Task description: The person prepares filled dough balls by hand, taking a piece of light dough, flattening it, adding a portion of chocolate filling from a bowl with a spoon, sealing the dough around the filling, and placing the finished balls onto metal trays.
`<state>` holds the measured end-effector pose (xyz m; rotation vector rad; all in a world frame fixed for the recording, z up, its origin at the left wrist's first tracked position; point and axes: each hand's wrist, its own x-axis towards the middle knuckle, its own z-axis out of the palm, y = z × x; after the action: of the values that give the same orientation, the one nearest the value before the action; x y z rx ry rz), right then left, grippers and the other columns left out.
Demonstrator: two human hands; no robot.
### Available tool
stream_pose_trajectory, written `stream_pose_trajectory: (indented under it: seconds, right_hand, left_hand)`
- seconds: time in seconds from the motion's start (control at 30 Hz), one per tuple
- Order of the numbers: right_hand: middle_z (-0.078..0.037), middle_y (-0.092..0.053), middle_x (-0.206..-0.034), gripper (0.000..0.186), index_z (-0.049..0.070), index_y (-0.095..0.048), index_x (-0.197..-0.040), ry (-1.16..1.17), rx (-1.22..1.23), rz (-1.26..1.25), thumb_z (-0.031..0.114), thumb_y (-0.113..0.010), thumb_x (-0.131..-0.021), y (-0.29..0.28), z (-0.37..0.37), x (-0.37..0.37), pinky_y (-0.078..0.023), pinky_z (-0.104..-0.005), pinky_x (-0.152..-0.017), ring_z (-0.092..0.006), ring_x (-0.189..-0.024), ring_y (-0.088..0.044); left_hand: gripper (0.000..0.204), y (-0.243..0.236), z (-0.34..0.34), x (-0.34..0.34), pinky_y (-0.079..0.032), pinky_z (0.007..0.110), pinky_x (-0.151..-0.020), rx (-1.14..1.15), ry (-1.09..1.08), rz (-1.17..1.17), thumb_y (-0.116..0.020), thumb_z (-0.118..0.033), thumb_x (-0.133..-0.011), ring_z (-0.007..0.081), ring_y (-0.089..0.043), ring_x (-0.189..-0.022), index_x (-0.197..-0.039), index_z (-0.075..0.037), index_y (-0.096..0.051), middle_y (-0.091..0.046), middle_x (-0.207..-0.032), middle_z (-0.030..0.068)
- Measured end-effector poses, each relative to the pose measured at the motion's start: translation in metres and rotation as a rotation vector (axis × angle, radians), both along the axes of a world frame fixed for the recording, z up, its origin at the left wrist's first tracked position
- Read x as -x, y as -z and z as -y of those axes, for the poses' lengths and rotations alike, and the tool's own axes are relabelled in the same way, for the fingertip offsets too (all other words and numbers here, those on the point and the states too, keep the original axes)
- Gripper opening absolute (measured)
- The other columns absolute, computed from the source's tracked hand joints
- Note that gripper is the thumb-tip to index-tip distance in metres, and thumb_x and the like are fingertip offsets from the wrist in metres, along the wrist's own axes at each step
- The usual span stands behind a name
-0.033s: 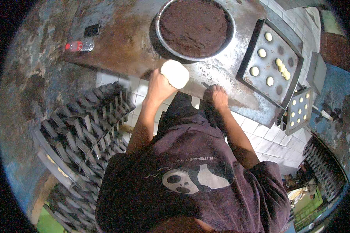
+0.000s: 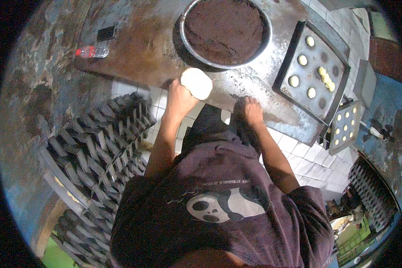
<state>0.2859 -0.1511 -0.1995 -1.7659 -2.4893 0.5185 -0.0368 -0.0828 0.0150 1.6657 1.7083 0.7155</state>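
Observation:
My left hand (image 2: 181, 101) is closed around a flattened, pale round of dough (image 2: 196, 83), its thumb side against the disc, just in front of a large metal bowl (image 2: 270, 33). A dark brown crumbly filling (image 2: 223, 31) lies in that bowl. At the table's near edge, my right hand (image 2: 253, 110) has its fingers curled. By its fingertips shows a small dark thing (image 2: 236, 96), too unclear to name. Off to the right, a dark baking tray (image 2: 283, 71) bears several pale dough balls (image 2: 310, 41) and a clustered row of dough pieces (image 2: 326, 79).
On the worn metal table (image 2: 143, 58), a black phone (image 2: 106, 33) and a red-capped plastic bottle (image 2: 93, 52) lie at the left. Stacked dark metal pans (image 2: 98, 134) stand below, left of me. A second tray of dough balls (image 2: 344, 126) sits lower right, near more stacked pans (image 2: 373, 192).
My left hand and the dough round have shifted slightly to the left. My right hand keeps about the same place at the table edge.

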Motion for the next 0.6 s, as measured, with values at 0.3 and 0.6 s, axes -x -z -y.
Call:
stream_pose_trajectory:
  seconds: [0.3, 0.6]
  right_hand:
    - [-0.016, -0.068, -0.114, 0.031, 0.018, -0.069, -0.123, 0.015, -0.086, -0.056, 0.012, -0.058, -0.094, -0.144, -0.159, 0.040, -0.061, -0.0477, -0.077, -0.0374, -0.092, -0.073]
    - [-0.013, -0.065, -0.127, 0.038, 0.020, -0.071, -0.126, -0.244, -0.097, 0.115, 0.012, -0.054, -0.093, -0.124, -0.188, 0.025, -0.062, -0.0476, -0.078, -0.0364, -0.096, -0.073]
  left_hand:
    - [0.024, 0.021, 0.016, 0.051, -0.059, 0.046, -0.080, 0.048, -0.268, -0.278, -0.077, -0.017, -0.081, 0.0400, -0.073, -0.093, -0.101, -0.003, -0.075, -0.076, -0.098, 0.0209]
    - [0.021, 0.031, 0.007, 0.046, -0.057, 0.047, -0.083, 0.025, -0.247, -0.010, -0.070, -0.007, -0.084, 0.0417, -0.073, -0.095, -0.103, 0.003, -0.074, -0.075, -0.100, 0.0239]
